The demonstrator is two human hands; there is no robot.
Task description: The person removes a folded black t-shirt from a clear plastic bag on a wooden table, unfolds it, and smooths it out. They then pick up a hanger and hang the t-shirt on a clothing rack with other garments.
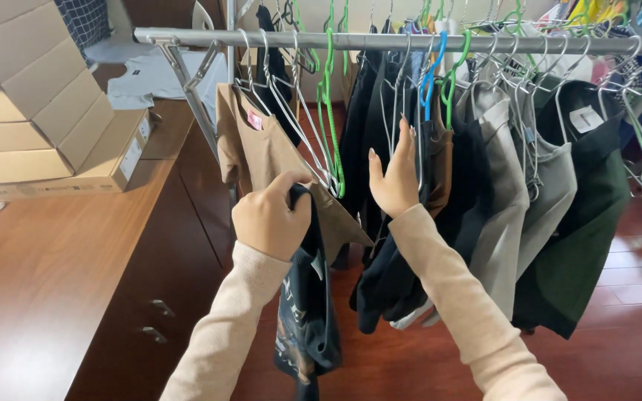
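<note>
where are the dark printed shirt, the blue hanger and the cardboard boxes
dark printed shirt [307,312], head view, on its hanging front
blue hanger [432,70], head view, on its neck
cardboard boxes [31,104], head view, on a side face

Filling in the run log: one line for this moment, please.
left hand: grips dark printed shirt | right hand: pushes dark hanging clothes aside | rail: crowded

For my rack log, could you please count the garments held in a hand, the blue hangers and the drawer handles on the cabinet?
Black printed T-shirt, pinched in the grip of the left hand: 1
Blue plastic hanger on the rail: 1
Small metal drawer handles: 2
Total: 4
</note>
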